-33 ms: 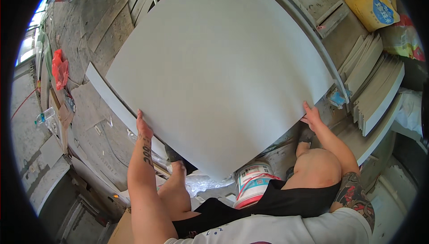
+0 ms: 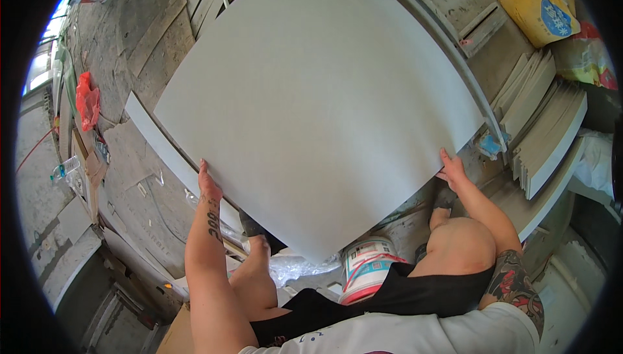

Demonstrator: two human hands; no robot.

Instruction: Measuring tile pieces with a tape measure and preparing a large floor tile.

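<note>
A large light-grey board (image 2: pixel 311 101) with a smooth face spreads across the middle of the view, one corner pointing down toward my lap. My left hand (image 2: pixel 209 184) grips its lower left edge, with the thumb along the rim and the other fingers hidden. On the lower right edge, my right hand (image 2: pixel 452 167) holds the board, thumb pointing up and fingers curling beneath it. A long narrow white strip (image 2: pixel 159 138) runs beside the left edge, close to my left hand. Past the board's right edge stands a long curved-looking grey edge piece (image 2: pixel 467 72).
Between my legs stands a white bucket (image 2: pixel 370 266) with a red band. Stacked boards (image 2: pixel 551 133) are at the right, below a yellow bag (image 2: pixel 538 7). A red plastic bag (image 2: pixel 87 99) and a clear bottle (image 2: pixel 63 169) lie left. Crumpled clear plastic (image 2: pixel 298 268) lies under the board's near corner.
</note>
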